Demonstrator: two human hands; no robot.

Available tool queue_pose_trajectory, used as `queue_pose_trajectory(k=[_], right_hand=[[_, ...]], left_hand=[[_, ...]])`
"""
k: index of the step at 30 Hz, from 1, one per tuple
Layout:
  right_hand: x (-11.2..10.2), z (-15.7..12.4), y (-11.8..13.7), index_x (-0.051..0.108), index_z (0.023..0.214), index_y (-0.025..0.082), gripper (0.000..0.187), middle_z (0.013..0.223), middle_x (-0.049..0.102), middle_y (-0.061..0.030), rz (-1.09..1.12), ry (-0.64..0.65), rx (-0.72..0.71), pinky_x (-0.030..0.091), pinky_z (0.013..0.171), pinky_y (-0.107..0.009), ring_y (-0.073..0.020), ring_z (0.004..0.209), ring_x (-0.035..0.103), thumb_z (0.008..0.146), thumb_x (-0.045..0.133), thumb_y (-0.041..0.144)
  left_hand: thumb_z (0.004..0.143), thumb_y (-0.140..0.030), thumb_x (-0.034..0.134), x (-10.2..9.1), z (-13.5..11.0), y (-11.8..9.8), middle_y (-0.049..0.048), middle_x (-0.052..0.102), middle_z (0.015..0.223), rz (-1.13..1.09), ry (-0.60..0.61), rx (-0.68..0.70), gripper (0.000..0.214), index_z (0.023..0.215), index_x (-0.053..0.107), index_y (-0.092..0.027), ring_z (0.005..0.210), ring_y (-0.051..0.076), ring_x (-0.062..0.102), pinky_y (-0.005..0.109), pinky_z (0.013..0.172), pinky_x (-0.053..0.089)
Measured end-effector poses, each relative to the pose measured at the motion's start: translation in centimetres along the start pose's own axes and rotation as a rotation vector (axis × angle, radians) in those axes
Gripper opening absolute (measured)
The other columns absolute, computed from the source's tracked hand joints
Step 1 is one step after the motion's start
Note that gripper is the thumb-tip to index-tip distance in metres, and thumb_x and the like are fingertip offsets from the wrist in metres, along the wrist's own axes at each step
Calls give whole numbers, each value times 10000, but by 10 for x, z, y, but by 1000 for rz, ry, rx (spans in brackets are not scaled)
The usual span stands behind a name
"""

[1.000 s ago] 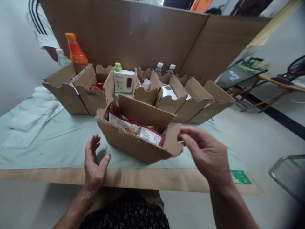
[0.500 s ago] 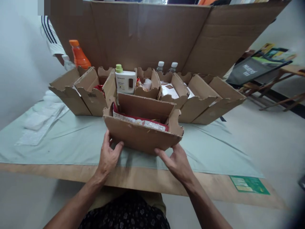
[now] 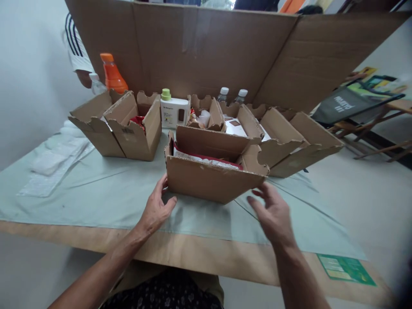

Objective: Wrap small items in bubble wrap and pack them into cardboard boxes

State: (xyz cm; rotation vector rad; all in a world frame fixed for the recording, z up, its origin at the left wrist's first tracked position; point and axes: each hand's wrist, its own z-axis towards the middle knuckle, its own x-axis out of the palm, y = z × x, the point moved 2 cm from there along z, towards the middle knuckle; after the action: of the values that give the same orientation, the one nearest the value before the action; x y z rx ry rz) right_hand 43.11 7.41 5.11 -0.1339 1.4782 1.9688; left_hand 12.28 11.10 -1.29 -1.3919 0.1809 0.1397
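An open-topped cardboard box (image 3: pixel 206 180) stands on the green tablecloth in front of me, in the middle of the view. Inside it lies a white and dark-red packet (image 3: pixel 207 159), only partly visible. My left hand (image 3: pixel 158 207) is open beside the box's lower left corner; its fingertips reach the side, and its thumb is off the front. Apart from the lower right corner, my right hand (image 3: pixel 272 211) has its fingers spread and holds nothing. Just behind the box is a white bottle with a green cap (image 3: pixel 174 112).
Cardboard bins (image 3: pixel 133 139) line the back, some holding packets. A tall cardboard panel (image 3: pixel 212 51) rises behind them. An orange bottle (image 3: pixel 114 77) and clear bottles (image 3: pixel 240 97) stand behind the bins. Bubble wrap (image 3: pixel 53 167) lies left. A person's striped sleeve (image 3: pixel 77 43) shows beyond.
The box has shifted right in view and come down against the cloth. Both thumbs have left its front, and my right hand has drawn away to the right.
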Motion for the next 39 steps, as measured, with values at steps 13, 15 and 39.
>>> queue_pose_trajectory(k=[13, 15, 39], right_hand=[[57, 193, 135, 791, 1163, 243, 364, 1197, 782, -78, -882, 422, -635, 482, 979, -479, -316, 1183, 674, 871, 576, 210], [69, 207, 130, 821, 1090, 267, 366, 1058, 816, -45, -958, 486, -605, 495, 876, -391, -263, 1004, 725, 846, 565, 174], [7, 1, -10, 770, 920, 188, 365, 919, 802, -95, 99, -4, 124, 620, 841, -453, -282, 866, 748, 802, 698, 526]], left_hand=[[803, -244, 602, 3, 4, 16, 183, 587, 1460, 213, 2, 72, 709, 1492, 462, -156, 1353, 317, 549, 515, 1173, 405], [805, -232, 592, 4, 4, 16, 183, 587, 1460, 229, -4, 88, 710, 1497, 457, -149, 1351, 313, 549, 516, 1171, 407], [815, -233, 619, 11, 9, 7, 159, 604, 1450, 166, -28, 63, 727, 1520, 447, -182, 1373, 327, 545, 542, 1175, 417]])
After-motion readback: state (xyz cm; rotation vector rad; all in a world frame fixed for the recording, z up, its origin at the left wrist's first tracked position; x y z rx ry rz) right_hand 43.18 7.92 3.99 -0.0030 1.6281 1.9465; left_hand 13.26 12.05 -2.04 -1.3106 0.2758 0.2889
